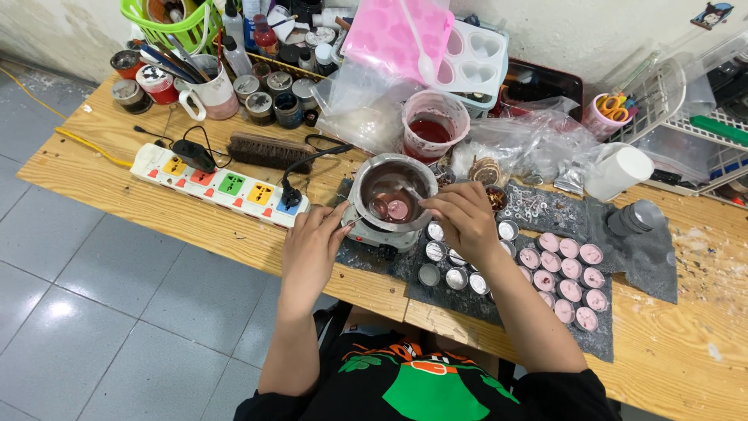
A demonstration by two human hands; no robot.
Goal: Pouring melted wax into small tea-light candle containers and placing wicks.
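A metal pot (372,178) with dark pink liquid sits on a small hot plate (383,235) at the table's near edge. A small round cup floats or rests inside it. My right hand (463,220) reaches over the pot's right rim, fingers pinched on a thin stirring tool that dips into the liquid. My left hand (312,248) rests against the pot's left side, by its handle; I cannot tell how firmly it grips. Right of the pot lie empty small metal cups (453,278) and several cups filled with pink wax (571,278) on a dark mat (653,257).
A white power strip (220,185) with plugged cables lies left of the pot, a brush (267,149) behind it. A plastic cup of red liquid (433,125), pink and white moulds (421,39), jars, bags and a white cup (619,171) crowd the back.
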